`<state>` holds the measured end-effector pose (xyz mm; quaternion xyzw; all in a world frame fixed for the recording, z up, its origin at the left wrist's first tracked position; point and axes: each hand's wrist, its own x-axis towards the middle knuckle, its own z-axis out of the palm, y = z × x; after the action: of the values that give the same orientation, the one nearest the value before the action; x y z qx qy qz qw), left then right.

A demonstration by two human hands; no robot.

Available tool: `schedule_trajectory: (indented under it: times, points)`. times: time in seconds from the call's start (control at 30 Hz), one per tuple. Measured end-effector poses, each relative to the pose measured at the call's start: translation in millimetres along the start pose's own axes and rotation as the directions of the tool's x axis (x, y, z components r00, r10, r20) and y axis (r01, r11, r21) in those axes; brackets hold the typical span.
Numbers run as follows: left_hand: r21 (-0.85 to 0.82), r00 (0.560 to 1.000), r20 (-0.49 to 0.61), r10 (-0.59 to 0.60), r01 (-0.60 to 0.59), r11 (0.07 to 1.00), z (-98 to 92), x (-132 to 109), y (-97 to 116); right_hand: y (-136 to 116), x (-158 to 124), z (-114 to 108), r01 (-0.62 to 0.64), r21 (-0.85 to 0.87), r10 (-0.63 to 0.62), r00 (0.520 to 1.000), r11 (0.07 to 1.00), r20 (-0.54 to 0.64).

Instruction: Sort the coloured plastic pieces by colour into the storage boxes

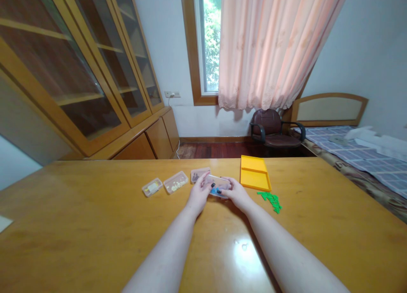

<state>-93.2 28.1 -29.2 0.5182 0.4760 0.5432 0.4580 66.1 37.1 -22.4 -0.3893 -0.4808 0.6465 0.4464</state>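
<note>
Between my two hands is a small clear plastic box (pixel 219 181) with blue pieces (pixel 215 191) inside, tilted toward me. My left hand (pixel 199 193) grips its left side, thumb over the front. On the right side my right hand (pixel 238 193) holds it the same way, its thumb near the blue pieces. Just behind my left hand sits a clear box (pixel 196 174) of dark pieces, partly covered by the fingers. To the left lie a clear box (pixel 174 184) with cream-coloured pieces and a smaller box (pixel 152 187) with white and yellow contents.
Right of my hands, a yellow two-part tray (pixel 256 176) lies near the table's far edge. A loose pile of green pieces (pixel 271 200) is in front of it. Beyond the wooden table (pixel 95 225) stand a brown armchair (pixel 273 127), a bed and a glass-door cabinet.
</note>
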Motion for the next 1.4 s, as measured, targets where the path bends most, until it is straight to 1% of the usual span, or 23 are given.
schedule_trajectory:
  times: [0.1, 0.17, 0.23, 0.27, 0.3, 0.33, 0.4, 0.43, 0.5, 0.53, 0.6, 0.67, 0.77, 0.83, 0.9, 0.97, 1.03, 1.1, 1.17, 1.23, 1.33, 1.4]
  points:
    - [0.014, 1.000, 0.002, 0.002, -0.002, 1.000, 0.2, 0.5, -0.9, 1.3, 1.3, 0.3, 0.006, 0.015, -0.006, 1.000, 1.000, -0.017]
    - [0.071, 1.000, -0.006, 0.002, -0.002, 0.997, -1.0, -0.4, 0.3, 2.5, 0.7, 0.7, 0.021, 0.002, -0.021, 1.000, 1.000, -0.018]
    - [0.241, 0.999, -0.041, 0.019, -0.008, 0.971, -2.2, -3.7, 4.7, 3.6, -1.1, 1.4, 0.036, -0.041, -0.036, 0.999, 0.999, -0.002]
    - [0.365, 0.997, -0.065, 0.037, -0.011, 0.931, -2.0, -6.5, 8.2, 4.3, -2.1, 1.5, 0.045, -0.083, -0.045, 0.999, 0.996, 0.007]
    - [0.501, 0.994, -0.093, 0.060, -0.005, 0.866, -1.0, -9.9, 12.4, 5.1, -2.9, 1.4, 0.059, -0.137, -0.058, 0.998, 0.989, 0.014]
    - [0.631, 0.989, -0.115, 0.088, 0.005, 0.776, 1.2, -14.0, 17.0, 6.2, -3.3, 1.0, 0.078, -0.198, -0.075, 0.997, 0.977, 0.021]
    - [0.801, 0.988, -0.144, 0.057, 0.082, 0.594, 9.8, -23.8, 25.9, 9.7, -2.1, -0.8, 0.127, -0.308, -0.119, 0.992, 0.943, 0.043]
    - [0.852, 0.990, -0.136, 0.044, 0.094, 0.515, 15.9, -29.1, 29.5, 12.1, -0.6, -2.0, 0.155, -0.348, -0.143, 0.988, 0.925, 0.061]
    - [0.923, 0.998, -0.052, 0.026, 0.039, 0.384, 29.7, -39.6, 33.4, 17.7, 3.5, -4.4, 0.205, -0.397, -0.184, 0.979, 0.895, 0.090]
    - [0.943, 1.000, -0.001, 0.005, -0.001, 0.334, 36.6, -44.5, 33.7, 20.6, 5.6, -5.3, 0.218, -0.408, -0.197, 0.976, 0.887, 0.094]
    - [0.961, 0.995, 0.079, -0.059, -0.061, 0.272, 47.7, -52.2, 31.6, 25.3, 9.0, -6.1, 0.231, -0.399, -0.215, 0.973, 0.887, 0.085]
    - [0.973, 0.993, 0.083, -0.081, -0.064, 0.220, 54.0, -56.8, 27.9, 27.4, 10.0, -5.3, 0.232, -0.396, -0.225, 0.972, 0.889, 0.065]
    - [0.984, 0.993, 0.072, -0.092, -0.055, 0.172, 55.6, -58.3, 24.4, 23.9, 7.0, -2.4, 0.225, -0.427, -0.234, 0.972, 0.876, 0.031]
    - [0.989, 0.994, 0.045, -0.099, -0.031, 0.144, 54.7, -57.3, 24.5, 18.0, 3.0, 0.0, 0.232, -0.448, -0.237, 0.970, 0.864, 0.044]
    - [0.994, 0.995, -0.004, -0.096, 0.015, 0.109, 53.9, -56.1, 25.5, 11.4, -1.2, 2.4, 0.270, -0.462, -0.241, 0.963, 0.845, 0.120]
    - [0.995, 0.994, -0.046, -0.099, 0.054, 0.079, 53.5, -55.3, 25.9, 6.7, -4.6, 4.4, 0.320, -0.507, -0.242, 0.946, 0.801, 0.215]
    - [0.996, 0.991, -0.065, -0.114, 0.072, 0.058, 53.0, -55.0, 24.7, 5.5, -6.0, 5.9, 0.339, -0.579, -0.235, 0.939, 0.742, 0.250]
    - [0.996, 0.990, -0.073, -0.119, 0.078, 0.037, 52.2, -55.1, 22.5, 7.8, -5.2, 6.1, 0.311, -0.629, -0.226, 0.950, 0.713, 0.214]
    - [0.996, 0.990, -0.086, -0.111, 0.088, 0.011, 50.6, -55.0, 20.8, 11.8, -3.5, 5.0, 0.272, -0.636, -0.229, 0.962, 0.722, 0.151]
    - [0.995, 0.990, -0.102, -0.099, 0.101, -0.016, 47.5, -54.3, 21.1, 14.9, -2.3, 3.0, 0.264, -0.623, -0.259, 0.960, 0.736, 0.101]
    - [0.992, 0.991, -0.121, -0.055, 0.119, -0.051, 38.6, -51.4, 25.8, 13.9, -4.3, 1.5, 0.313, -0.607, -0.354, 0.934, 0.730, 0.055]
    - [0.987, 0.989, -0.142, -0.027, 0.140, -0.075, 30.4, -48.3, 29.8, 8.4, -7.8, 2.4, 0.327, -0.583, -0.422, 0.906, 0.744, -0.032]
